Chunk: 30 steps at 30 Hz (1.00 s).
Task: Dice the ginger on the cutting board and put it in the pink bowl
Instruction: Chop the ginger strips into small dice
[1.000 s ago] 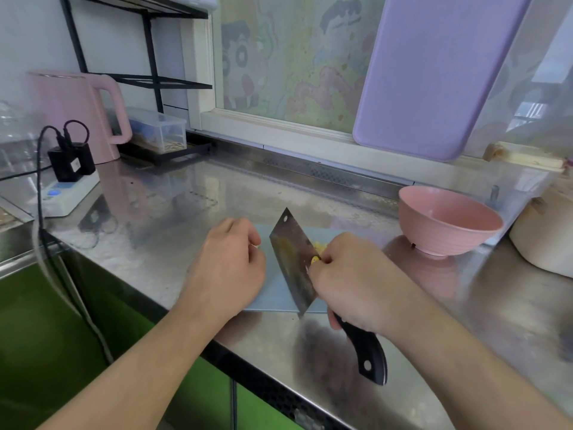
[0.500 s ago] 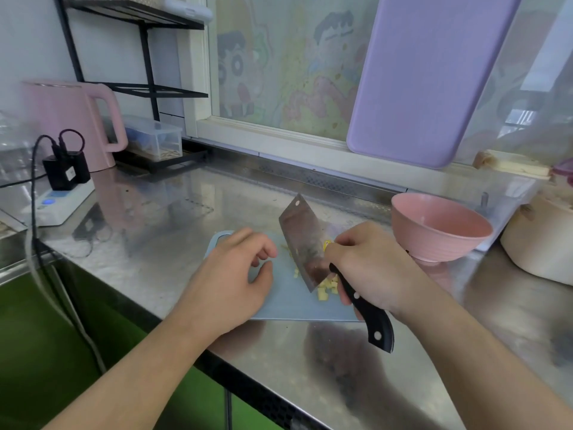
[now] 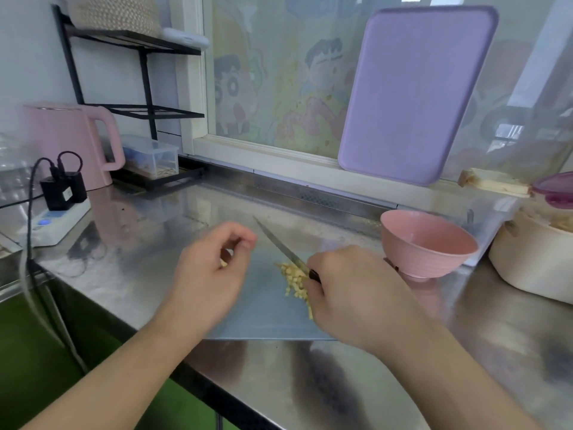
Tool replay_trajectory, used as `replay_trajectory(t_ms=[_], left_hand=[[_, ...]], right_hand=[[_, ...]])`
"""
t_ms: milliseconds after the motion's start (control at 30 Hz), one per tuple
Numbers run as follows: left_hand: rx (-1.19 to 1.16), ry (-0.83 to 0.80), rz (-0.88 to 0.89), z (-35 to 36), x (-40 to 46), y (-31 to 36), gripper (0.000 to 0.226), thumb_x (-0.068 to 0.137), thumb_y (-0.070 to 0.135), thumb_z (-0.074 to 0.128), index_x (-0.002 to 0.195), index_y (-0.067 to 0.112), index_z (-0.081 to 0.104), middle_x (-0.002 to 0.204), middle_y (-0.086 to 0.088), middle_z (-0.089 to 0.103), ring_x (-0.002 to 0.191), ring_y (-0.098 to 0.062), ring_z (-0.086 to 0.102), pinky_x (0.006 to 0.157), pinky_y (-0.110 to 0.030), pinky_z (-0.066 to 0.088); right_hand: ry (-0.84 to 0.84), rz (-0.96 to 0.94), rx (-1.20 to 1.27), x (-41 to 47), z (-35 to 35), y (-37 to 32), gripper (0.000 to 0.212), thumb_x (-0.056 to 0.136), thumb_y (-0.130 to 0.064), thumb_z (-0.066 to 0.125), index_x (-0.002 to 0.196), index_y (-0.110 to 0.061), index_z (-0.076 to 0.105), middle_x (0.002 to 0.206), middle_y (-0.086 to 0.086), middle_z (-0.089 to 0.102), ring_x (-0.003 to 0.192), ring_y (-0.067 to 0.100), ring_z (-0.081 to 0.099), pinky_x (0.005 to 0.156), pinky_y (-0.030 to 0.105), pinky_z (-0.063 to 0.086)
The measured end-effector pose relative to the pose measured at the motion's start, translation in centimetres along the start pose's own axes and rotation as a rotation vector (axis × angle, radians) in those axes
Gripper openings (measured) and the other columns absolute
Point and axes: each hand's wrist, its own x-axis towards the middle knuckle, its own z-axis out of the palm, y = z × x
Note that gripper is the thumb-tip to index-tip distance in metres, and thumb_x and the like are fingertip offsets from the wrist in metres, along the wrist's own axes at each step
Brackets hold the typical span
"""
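The right hand [image 3: 350,293] is gripping the cleaver [image 3: 285,248] by its handle, with the blade seen edge-on and lying against the pile of diced ginger [image 3: 296,282] just left of the knuckles, probably to gather it. The left hand [image 3: 214,274] is hovering loosely curled over the cutting board [image 3: 263,318], holding nothing I can see, clear of the blade. The pink bowl [image 3: 428,243] is waiting empty just beyond the right hand, near for the transfer.
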Motion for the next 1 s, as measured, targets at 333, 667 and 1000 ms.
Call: replay_trajectory(t_ms=[333,667,1000], left_hand=[[0.471,-0.659,0.000,1.7,4.9,4.2,0.031,0.088,0.011,0.058,0.083,0.036,0.076,0.080,0.016,0.072,0.076,-0.004,0.065,0.071,-0.025,0.053],[0.343,-0.693,-0.066,3.3,7.0,4.2,0.008,0.086,0.022,0.083,0.084,0.029,0.079,0.077,0.015,0.077,0.075,-0.004,0.072,0.075,-0.027,0.057],[0.399,-0.873,-0.068,4.4,6.5,5.0,0.013,0.082,0.039,0.084,0.085,0.027,0.080,0.079,0.013,0.078,0.083,-0.012,0.074,0.088,-0.039,0.060]], right_hand=[[0.004,-0.113,-0.106,-0.3,-0.5,1.0,0.026,0.093,-0.035,0.054,0.077,-0.021,0.040,0.066,-0.002,0.035,0.074,0.030,0.046,0.048,0.032,0.018],[-0.033,-0.118,-0.084,-0.1,-0.4,2.3,0.029,0.088,-0.034,0.059,0.070,-0.016,0.045,0.062,0.000,0.044,0.071,0.030,0.056,0.048,0.032,0.022],[-0.042,-0.060,-0.117,-0.3,-1.2,2.0,0.056,0.089,-0.051,0.072,0.065,-0.022,0.031,0.064,-0.004,0.035,0.069,0.029,0.048,0.047,0.029,0.020]])
